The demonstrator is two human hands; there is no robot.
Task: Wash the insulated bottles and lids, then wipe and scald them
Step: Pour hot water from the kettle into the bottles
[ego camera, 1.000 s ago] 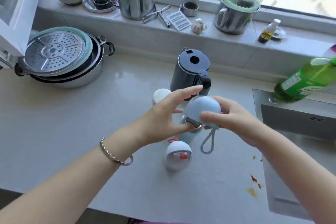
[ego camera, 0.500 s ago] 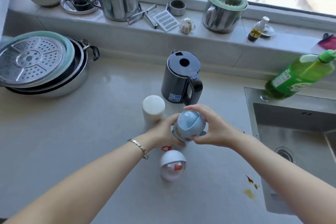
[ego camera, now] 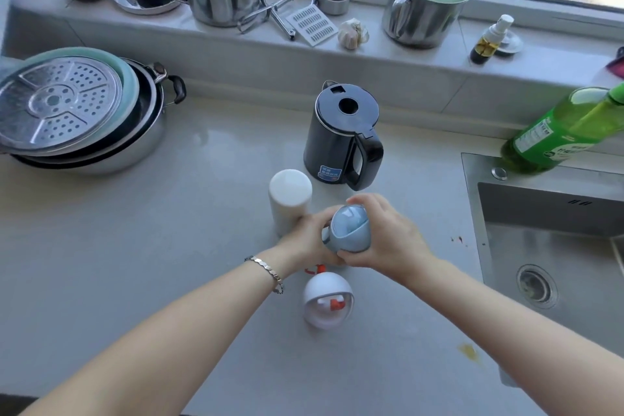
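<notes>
1. Grey stone countertop [ego camera: 135,246] fills most of the view, with a windowsill [ego camera: 236,44] of metal pots and small items far beyond the fingers.
2. Steel sink [ego camera: 557,230] lies well to the right of the right hand's fingers.
3. Stacked pans [ego camera: 60,105], with a perforated steamer plate on top, stand far to the left of the left hand's fingers.
4. Green bottle [ego camera: 557,132] stands at the far corner of the sink, beyond and to the right of the fingers.
5. Dark kettle [ego camera: 337,132] stands upright just beyond the fingertips, with its handle turned toward them.
6. Right hand [ego camera: 388,240] has its fingers curled over the far and right side of the blue lid [ego camera: 347,228], with the thumb on the near edge. It grips the lid firmly.
7. Left hand [ego camera: 304,240] is curled against the lower left side of the same lid. What it grips below the lid is hidden by both hands.
8. White bottle [ego camera: 289,199] stands upright, just beyond the left hand's fingers, touching or nearly touching them. I cannot tell which.
9. White lid [ego camera: 327,300], with red parts inside, lies on its side on the countertop, just on the near side of both hands — below the fingers in the view.
10. Blue lid is between the two hands, above the countertop, tilted a little to the left.
11. Bracelet [ego camera: 266,268] is on the left wrist, behind the fingers.
</notes>
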